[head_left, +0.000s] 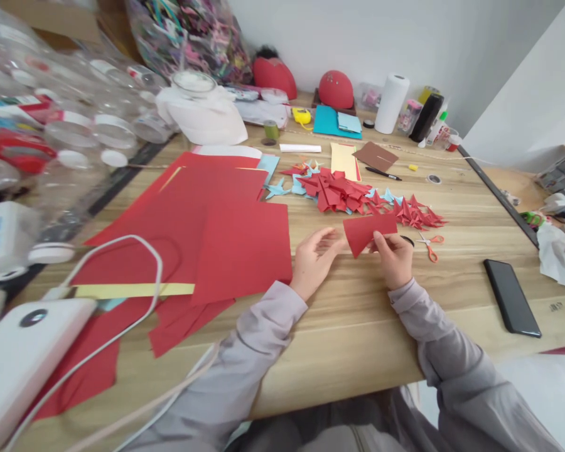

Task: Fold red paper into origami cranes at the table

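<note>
A folded piece of red paper (370, 231) is raised over the table, pinched between the thumb and fingers of my right hand (395, 258). My left hand (316, 258) is at the paper's left edge, its fingers loosely curved with a gap at the thumb. Blur hides whether its fingertips touch the paper. Behind the hands lies a pile of folded red paper shapes (336, 190), with light blue folded shapes (279, 188) among them. Large red sheets (245, 251) overlap on the left. Scissors with orange handles (432, 246) lie just beyond my right hand.
A black phone (512, 297) rests at the right. At the near left, a white device (32, 358) has a looping white cable (157, 263). Plastic bottles (70, 125) crowd the far left. A black pen (383, 174) and yellow tape measure (301, 116) lie farther back.
</note>
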Tool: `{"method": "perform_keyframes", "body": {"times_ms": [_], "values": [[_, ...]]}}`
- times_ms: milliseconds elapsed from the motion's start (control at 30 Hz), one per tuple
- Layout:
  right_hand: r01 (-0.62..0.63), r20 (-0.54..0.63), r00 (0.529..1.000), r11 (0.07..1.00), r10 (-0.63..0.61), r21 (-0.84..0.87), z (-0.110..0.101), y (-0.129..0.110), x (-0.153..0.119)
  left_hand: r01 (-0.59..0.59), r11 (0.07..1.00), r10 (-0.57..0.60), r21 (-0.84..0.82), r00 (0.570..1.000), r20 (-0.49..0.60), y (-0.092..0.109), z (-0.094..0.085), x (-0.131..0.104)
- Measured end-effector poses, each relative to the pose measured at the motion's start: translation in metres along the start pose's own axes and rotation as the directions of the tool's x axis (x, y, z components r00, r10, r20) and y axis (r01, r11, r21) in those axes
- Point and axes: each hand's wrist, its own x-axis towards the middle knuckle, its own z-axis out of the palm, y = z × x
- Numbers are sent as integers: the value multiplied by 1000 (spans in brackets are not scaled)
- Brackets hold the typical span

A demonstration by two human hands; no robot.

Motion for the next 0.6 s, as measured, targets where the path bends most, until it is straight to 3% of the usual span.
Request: {"method": "perform_keyframes", "body": {"times_ms": [167, 267, 400, 467, 600], "values": [[-260, 52, 963, 872, 263, 414, 6, 5, 3, 179, 964, -174, -196, 984, 41, -4, 8, 1], [-292, 103, 955, 828, 278, 478, 7, 2, 1, 228, 941, -206, -249, 972, 113, -2, 11, 0], [-281, 127, 959, 815, 252, 506, 8, -4, -5, 212, 903, -227, -374, 974, 4, 4, 17, -5], [-297, 156, 955, 803, 252, 517, 10, -5, -9, 273, 820, -290, -502, 956, 46, 10, 21, -8], [-280, 208, 956, 861, 208, 424, 14, -6, -17, 492, 545, -374, -678, 867, 329, 20, 28, -15]]}}
